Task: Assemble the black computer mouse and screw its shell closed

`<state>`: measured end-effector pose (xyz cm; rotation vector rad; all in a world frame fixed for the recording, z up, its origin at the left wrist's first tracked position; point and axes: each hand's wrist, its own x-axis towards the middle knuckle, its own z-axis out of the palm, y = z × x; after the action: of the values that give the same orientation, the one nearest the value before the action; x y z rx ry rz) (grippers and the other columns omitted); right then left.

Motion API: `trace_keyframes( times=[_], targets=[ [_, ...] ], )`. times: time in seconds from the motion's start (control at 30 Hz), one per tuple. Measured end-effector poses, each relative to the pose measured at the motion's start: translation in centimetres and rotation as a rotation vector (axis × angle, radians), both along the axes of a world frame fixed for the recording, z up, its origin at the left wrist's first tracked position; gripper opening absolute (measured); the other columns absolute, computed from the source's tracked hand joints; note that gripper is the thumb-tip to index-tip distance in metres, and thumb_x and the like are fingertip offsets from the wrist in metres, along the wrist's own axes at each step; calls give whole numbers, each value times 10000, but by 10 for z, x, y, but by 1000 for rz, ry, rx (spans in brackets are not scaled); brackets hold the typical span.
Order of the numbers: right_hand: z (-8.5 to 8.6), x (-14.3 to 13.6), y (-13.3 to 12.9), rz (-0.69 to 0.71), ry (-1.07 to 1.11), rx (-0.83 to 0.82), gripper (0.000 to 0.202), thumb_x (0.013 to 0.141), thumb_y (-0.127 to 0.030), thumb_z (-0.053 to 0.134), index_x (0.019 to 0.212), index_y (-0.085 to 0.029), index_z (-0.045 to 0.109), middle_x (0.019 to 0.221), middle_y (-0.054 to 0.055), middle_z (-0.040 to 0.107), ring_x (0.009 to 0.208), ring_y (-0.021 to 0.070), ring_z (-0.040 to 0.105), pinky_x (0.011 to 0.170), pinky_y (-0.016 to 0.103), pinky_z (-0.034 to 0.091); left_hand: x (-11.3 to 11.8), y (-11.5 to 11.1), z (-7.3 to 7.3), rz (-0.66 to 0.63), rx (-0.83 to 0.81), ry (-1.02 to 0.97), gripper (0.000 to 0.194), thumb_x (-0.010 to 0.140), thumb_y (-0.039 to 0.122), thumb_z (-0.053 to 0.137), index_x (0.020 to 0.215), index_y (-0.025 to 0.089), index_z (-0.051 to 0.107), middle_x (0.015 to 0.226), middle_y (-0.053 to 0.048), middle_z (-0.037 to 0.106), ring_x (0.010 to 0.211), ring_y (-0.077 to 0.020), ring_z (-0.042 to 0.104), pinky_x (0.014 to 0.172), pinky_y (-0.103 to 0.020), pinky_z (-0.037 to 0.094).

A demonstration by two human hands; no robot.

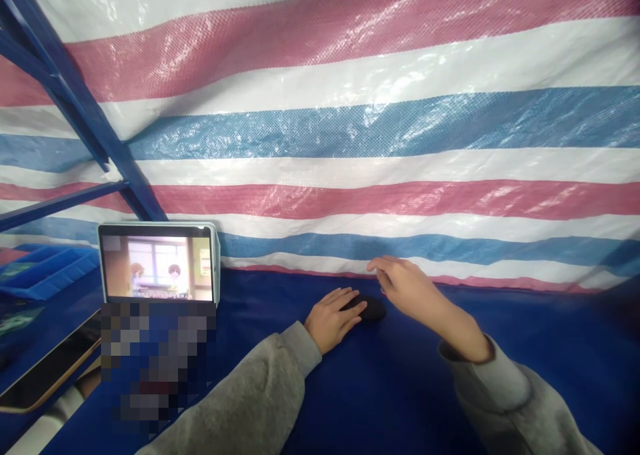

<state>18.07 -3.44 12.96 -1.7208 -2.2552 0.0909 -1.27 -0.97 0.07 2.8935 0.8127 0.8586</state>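
My left hand (336,318) lies palm down with its fingers stretched out, over the edge of a flat black rounded object (373,308) on the dark blue tabletop (360,395). Its fingertips touch this object, and part of it is hidden under them. To the right, my right hand (404,283) is raised just above the far side of the object. Its fingers are bent and drawn together toward the thumb. Whatever may be between those fingers is too small or hidden to make out. Both arms wear grey sleeves.
A tablet (157,265) in a pale case stands at left, showing a cartoon. A phone (53,362) and a white sleeve (47,432) are near a pixelated patch. A blue divided tray (50,268) sits farther left. Blue metal bars (90,102) cross before the striped sheet (350,128).
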Motion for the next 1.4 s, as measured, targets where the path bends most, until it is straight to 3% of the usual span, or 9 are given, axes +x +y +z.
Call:
trace_keyframes(
  times=[0.1,0.2,0.33,0.43,0.57,0.7,0.83,1.17,1.4],
  targets=[
    [-2,0,1,-26,-34,17,317,814,-94,424,1023,-191,642,933,51,670,749,167,606,671,268,359,2,-2,-1,12,-8,-5,326,988,325,430,1277,257,566,1355,-51,540,1255,-210,514,1088,-429,413],
    [-5,1,2,-71,-48,18,328,840,-108,391,1045,-193,632,900,47,677,718,167,608,655,272,352,3,-2,0,17,-24,-11,325,983,323,446,1275,255,570,1339,-54,552,1229,-205,536,1086,-420,417],
    [-6,3,3,-19,-72,67,372,798,-80,419,1083,-206,621,1040,48,652,712,149,601,663,269,357,2,-1,1,15,-32,-28,323,984,328,440,1267,257,579,1323,-53,563,1207,-200,551,1078,-413,424],
    [-5,4,2,-38,-81,60,350,843,-107,387,1093,-189,617,955,53,663,685,154,594,648,274,357,2,0,1,21,-36,-34,326,986,333,436,1273,263,572,1323,-52,562,1203,-198,552,1077,-412,425],
    [-2,3,1,-1,-69,66,371,809,-81,413,1094,-204,617,1029,48,654,724,152,604,668,269,365,2,0,-1,24,-36,-28,327,985,332,440,1277,263,569,1321,-53,561,1204,-197,551,1078,-405,426],
    [-1,3,0,-8,-59,5,329,865,-130,382,1073,-189,629,900,52,668,730,162,609,672,268,371,2,0,-3,12,-14,-15,330,983,327,446,1288,269,557,1329,-52,553,1224,-202,533,1086,-417,415],
    [-2,4,1,-5,-71,19,370,805,-93,425,1099,-198,622,978,52,662,745,162,607,673,268,365,2,0,-4,12,-5,-17,330,978,320,457,1287,262,560,1330,-60,549,1219,-204,536,1088,-412,415],
    [-7,3,3,-13,-44,41,302,876,-161,415,1099,-188,617,970,61,646,698,153,600,682,273,386,3,-2,-1,12,3,-27,325,984,326,438,1276,264,567,1319,-63,557,1208,-210,544,1074,-428,430],
    [-7,5,4,0,-24,42,324,870,-123,398,1101,-191,613,959,59,663,713,157,607,690,272,383,2,-1,-3,9,-5,-26,328,984,329,439,1279,262,565,1321,-62,555,1207,-207,544,1079,-418,424]
  ],
)
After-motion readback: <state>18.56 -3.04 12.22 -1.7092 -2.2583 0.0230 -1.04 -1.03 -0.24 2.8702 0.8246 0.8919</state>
